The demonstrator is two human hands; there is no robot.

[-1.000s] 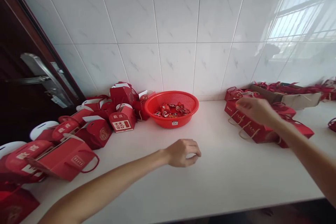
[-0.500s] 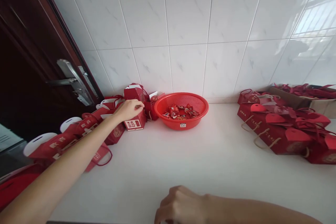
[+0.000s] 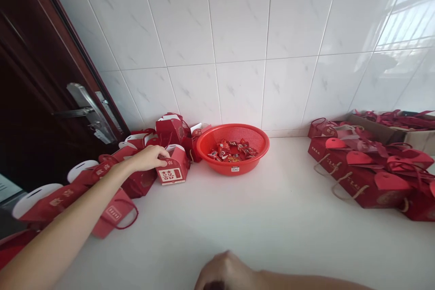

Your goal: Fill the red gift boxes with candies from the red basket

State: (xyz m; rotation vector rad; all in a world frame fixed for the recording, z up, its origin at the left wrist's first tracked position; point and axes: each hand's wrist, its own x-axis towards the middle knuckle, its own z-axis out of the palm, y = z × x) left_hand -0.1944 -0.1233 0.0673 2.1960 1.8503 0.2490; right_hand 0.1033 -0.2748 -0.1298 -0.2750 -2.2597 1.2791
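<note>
My left hand (image 3: pixel 151 158) pinches the top edge of a small red gift box (image 3: pixel 173 173) with a white character label, which stands on the white table (image 3: pixel 258 222) left of the basket. The box's top is open, with white inner flaps showing. An orange-red plastic basket (image 3: pixel 234 170) holds several wrapped sweets (image 3: pixel 224 149) in red packets. Near the table's front edge is my right hand (image 3: pixel 224 274), its fingers curled; it is blurred and partly cut off, and what it holds, if anything, is hidden.
More red boxes (image 3: pixel 61 199) line the left side beside a dark door (image 3: pixel 34 54). On the right, red boxes with rope handles (image 3: pixel 360 181) stand before a cardboard box (image 3: pixel 418 140) of red ribbons. A tiled wall (image 3: pixel 241 95) rises behind.
My left hand has moved slightly left and down to the labelled box's top edge. My right hand has lowered a little. The view has shifted slightly.
</note>
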